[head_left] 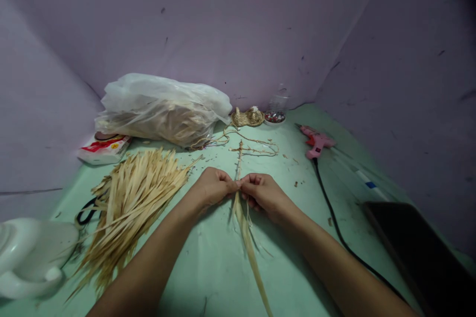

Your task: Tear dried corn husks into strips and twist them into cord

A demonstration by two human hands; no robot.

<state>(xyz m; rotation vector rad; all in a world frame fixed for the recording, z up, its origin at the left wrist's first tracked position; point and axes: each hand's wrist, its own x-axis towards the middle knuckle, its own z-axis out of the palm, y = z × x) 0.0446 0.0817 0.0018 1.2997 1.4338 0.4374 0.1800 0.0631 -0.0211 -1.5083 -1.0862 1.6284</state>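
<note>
My left hand (212,187) and my right hand (267,192) meet above the middle of the table, fingertips nearly touching. Both pinch a pale dried leaf strip (248,243), whose wide flat end trails toward the front edge. Beyond the fingers it runs on as a thin twisted cord (240,159), which loops across the table to the back left. Loose thin fibres hang beneath my right hand. The exact pinch point is partly hidden by my fingers. To the left of my left hand lies a heap of dried leaf strips (136,203).
Along the back are a filled plastic bag (167,109), a small woven slipper-shaped piece (247,118) and a clear container of beads (275,114). A pink glue gun (316,142) with a black cable lies right, near a dark flat object (416,257). A white object (33,252) stands left.
</note>
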